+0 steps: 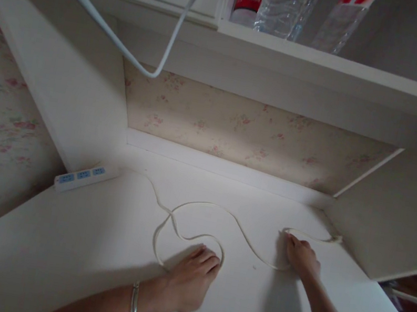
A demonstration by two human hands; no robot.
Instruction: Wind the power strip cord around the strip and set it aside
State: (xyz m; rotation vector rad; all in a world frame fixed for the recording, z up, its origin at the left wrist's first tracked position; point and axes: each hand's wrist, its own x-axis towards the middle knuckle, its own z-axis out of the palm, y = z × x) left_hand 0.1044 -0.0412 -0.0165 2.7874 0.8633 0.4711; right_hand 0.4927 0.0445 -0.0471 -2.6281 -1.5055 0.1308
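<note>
A thin cream power cord (210, 204) runs in loose loops over a white desk top (113, 268). It leads from a white power strip (87, 177) with blue sockets, at the back left, towards the right side panel. My left hand (194, 273), below a silver bracelet on the wrist, is closed on the cord at the front of the loop; its fingertips are partly hidden. Further right, my right hand (301, 257) pinches the same cord near its right end. At that end a small pale plug-like piece (336, 239) lies by the side panel.
Above the desk hangs a shelf (328, 61) holding clear water bottles (285, 6) with red labels. A thick white cable (96, 15) dangles in front at the upper left. White panels (403, 210) and a floral-papered wall (238, 123) enclose the desk.
</note>
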